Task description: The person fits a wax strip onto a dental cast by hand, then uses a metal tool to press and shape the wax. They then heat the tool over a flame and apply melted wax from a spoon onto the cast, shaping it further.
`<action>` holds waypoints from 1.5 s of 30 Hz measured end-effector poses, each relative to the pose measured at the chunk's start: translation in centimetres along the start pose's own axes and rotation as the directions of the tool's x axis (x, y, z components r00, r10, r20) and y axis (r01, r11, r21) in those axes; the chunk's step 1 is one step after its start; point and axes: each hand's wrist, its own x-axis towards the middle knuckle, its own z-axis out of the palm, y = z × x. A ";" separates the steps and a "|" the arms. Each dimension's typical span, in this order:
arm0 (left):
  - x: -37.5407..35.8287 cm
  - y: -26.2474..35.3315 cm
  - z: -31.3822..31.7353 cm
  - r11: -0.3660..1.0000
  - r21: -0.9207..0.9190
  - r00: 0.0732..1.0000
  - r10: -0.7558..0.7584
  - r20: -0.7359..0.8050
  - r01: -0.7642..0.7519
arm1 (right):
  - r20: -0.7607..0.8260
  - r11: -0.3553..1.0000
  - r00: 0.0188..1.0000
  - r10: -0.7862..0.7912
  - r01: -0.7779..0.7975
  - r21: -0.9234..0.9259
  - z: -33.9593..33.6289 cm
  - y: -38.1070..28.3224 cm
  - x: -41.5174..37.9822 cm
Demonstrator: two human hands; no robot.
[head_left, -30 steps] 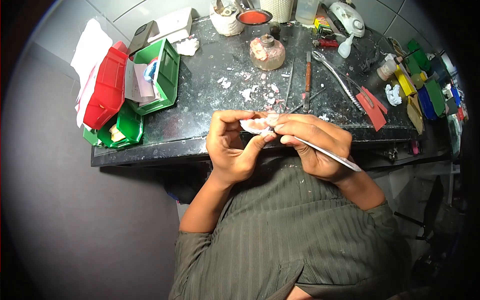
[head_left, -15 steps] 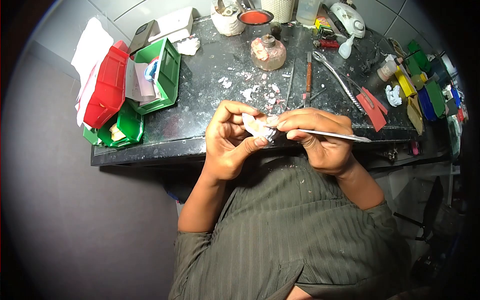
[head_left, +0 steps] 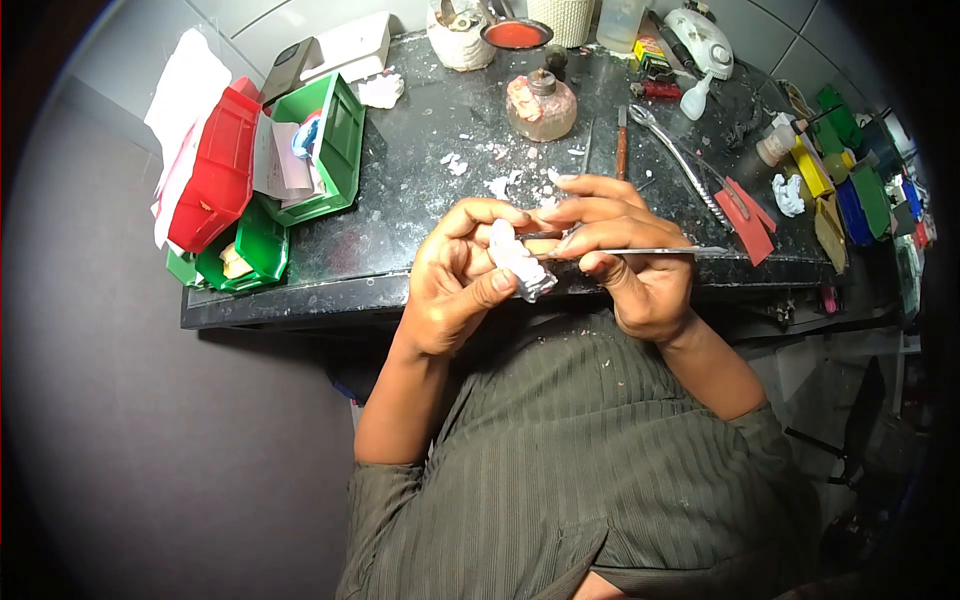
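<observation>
My left hand (head_left: pixel 445 285) grips a small white plaster cast (head_left: pixel 515 262) between thumb and fingers, just above the front edge of the bench. A slim metal carving tool (head_left: pixel 670 251) lies in my right hand (head_left: pixel 640 275), pinched between thumb and fingers. Its shaft points right, and the other end reaches to the cast, partly hidden by my fingers. The upper fingers of my right hand are stretched toward the cast and my left fingertips.
Beyond my hands, a glass spirit lamp (head_left: pixel 543 112) stands among white and pink scraps. Toward the right lie a wooden-handled knife (head_left: pixel 622 150), a twisted metal tool (head_left: pixel 680 165) and pink wax sheets (head_left: pixel 750 230). Green bins (head_left: pixel 340 150) and a red bin (head_left: pixel 212 165) occupy the left end.
The plaster cast has turned in my left hand and sits more upright. My right hand has shifted slightly, its upper fingers lifting and straightening, and the tool lies more level.
</observation>
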 end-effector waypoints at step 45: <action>0.6 0.7 0.1 0.997 -0.070 0.990 -0.050 -0.129 0.041 | 0.057 0.990 0.998 -0.024 0.031 -0.137 1.0 -2.3 0.7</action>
